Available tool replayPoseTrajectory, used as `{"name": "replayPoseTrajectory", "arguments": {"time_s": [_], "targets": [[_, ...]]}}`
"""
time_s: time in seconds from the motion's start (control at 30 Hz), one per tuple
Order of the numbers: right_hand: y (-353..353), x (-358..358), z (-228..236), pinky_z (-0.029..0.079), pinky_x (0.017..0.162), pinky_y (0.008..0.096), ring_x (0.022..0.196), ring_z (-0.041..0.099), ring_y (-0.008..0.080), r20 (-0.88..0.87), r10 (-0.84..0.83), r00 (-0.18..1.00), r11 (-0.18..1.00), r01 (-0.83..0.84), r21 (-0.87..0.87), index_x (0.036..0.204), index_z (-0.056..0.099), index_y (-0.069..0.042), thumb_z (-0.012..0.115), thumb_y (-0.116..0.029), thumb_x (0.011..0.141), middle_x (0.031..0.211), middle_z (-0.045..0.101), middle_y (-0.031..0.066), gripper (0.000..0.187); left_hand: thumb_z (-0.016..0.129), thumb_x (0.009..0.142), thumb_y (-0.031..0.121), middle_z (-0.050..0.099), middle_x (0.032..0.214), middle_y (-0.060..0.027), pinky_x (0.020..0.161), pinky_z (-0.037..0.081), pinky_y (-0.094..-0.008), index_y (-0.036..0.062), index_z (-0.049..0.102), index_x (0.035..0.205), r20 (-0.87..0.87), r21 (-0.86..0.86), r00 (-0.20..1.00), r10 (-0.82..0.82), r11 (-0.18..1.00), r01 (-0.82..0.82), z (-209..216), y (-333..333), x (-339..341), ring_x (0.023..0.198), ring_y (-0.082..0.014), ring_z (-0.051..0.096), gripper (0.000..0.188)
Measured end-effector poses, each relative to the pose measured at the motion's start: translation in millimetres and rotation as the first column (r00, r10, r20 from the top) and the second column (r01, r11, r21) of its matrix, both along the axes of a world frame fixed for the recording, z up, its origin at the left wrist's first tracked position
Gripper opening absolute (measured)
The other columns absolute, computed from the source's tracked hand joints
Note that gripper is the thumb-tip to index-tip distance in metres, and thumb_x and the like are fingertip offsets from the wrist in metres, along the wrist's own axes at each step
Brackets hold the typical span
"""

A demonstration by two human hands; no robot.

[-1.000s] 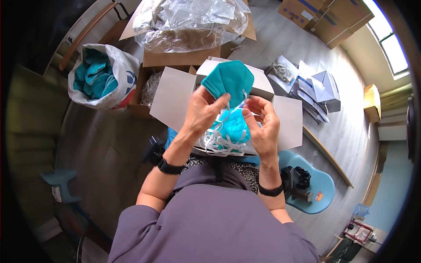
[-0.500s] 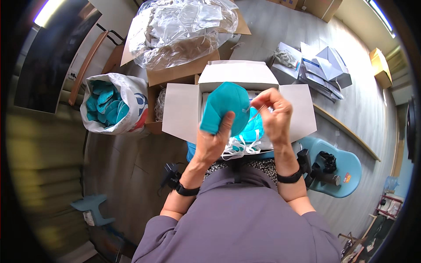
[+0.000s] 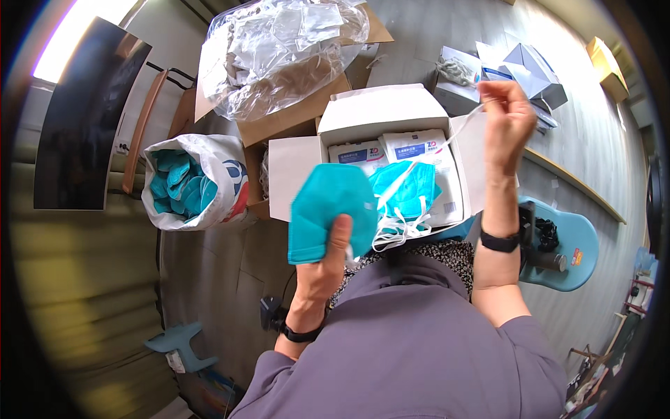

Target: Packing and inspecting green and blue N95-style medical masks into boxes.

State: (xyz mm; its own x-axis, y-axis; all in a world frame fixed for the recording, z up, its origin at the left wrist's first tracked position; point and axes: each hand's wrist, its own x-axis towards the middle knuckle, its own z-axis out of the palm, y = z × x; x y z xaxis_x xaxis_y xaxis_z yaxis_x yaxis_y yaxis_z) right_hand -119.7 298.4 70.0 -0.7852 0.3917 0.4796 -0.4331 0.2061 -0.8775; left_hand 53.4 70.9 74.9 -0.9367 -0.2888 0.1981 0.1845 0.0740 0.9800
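Observation:
My left hand [image 3: 317, 274] grips a teal folded face mask [image 3: 326, 202], thumb across its front, at the near left of an open white box [image 3: 384, 105]. Raised over the box's right side, my right hand [image 3: 508, 126] pinches the end of a white elastic strap [image 3: 457, 131]. That strap runs taut down and left toward the held mask; where it joins is hard to make out. More teal masks [image 3: 410, 183] with loose white straps lie in the box, on top of flat white-and-blue packets [image 3: 443, 192].
A white bag [image 3: 230, 157] full of teal masks stands at the left. Behind it, a cardboard box [image 3: 293, 105] holds clear plastic packaging [image 3: 283, 52]. Far right are a small box of white straps [image 3: 457, 94] and flattened boxes. A blue stool [image 3: 583, 237] stands at the right.
My right hand has moved up and to the right, drawing the strap out long. My left hand has brought the mask down and left. More of the packets in the box now show.

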Motion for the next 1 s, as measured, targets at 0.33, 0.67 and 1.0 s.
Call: {"name": "replayPoseTrajectory", "arguments": {"time_s": [0.33,0.67,1.0], "targets": [[-82,83,-13,0.047,0.050,0.0210,0.054,0.058,0.0075,0.298,0.807,0.510,0.589,-0.661,-0.464,0.095,0.057,0.000,0.060,-0.007,0.098,0.085,0.067,0.0089,0.008,0.050,0.105,0.026,0.060,0.117,-0.0077,0.091,0.046,-0.0314,-0.0004,0.055,0.126,0.090,0.237,0.981,0.173,0.953,-0.190,-34,-5,-43,0.106,-0.0155,0.056,0.035],[-90,95,-23,0.040,0.051,0.0235,0.056,0.048,0.0048,0.374,0.759,0.533,0.626,-0.754,-0.197,0.087,0.063,0.000,0.076,-0.007,0.086,0.077,0.059,0.0005,0.014,0.043,0.107,0.034,0.061,0.120,-0.0094,0.091,0.047,-0.0292,-0.0010,0.050,0.133,-0.136,-0.055,0.979,0.151,0.986,-0.159,-41,2,-51,0.107,-0.0148,0.057,0.044],[-101,104,-30,0.034,0.050,0.0225,0.058,0.043,0.0028,0.310,0.852,0.422,0.521,-0.626,-0.580,0.085,0.063,0.000,0.073,-0.015,0.092,0.070,0.055,-0.0029,0.019,0.045,0.107,0.033,0.063,0.116,-0.0084,0.080,0.050,-0.0288,-0.0012,0.054,0.126,-0.200,0.009,0.953,0.229,0.973,-0.232,-43,10,-54,0.098,-0.0135,0.058,0.040]]}}
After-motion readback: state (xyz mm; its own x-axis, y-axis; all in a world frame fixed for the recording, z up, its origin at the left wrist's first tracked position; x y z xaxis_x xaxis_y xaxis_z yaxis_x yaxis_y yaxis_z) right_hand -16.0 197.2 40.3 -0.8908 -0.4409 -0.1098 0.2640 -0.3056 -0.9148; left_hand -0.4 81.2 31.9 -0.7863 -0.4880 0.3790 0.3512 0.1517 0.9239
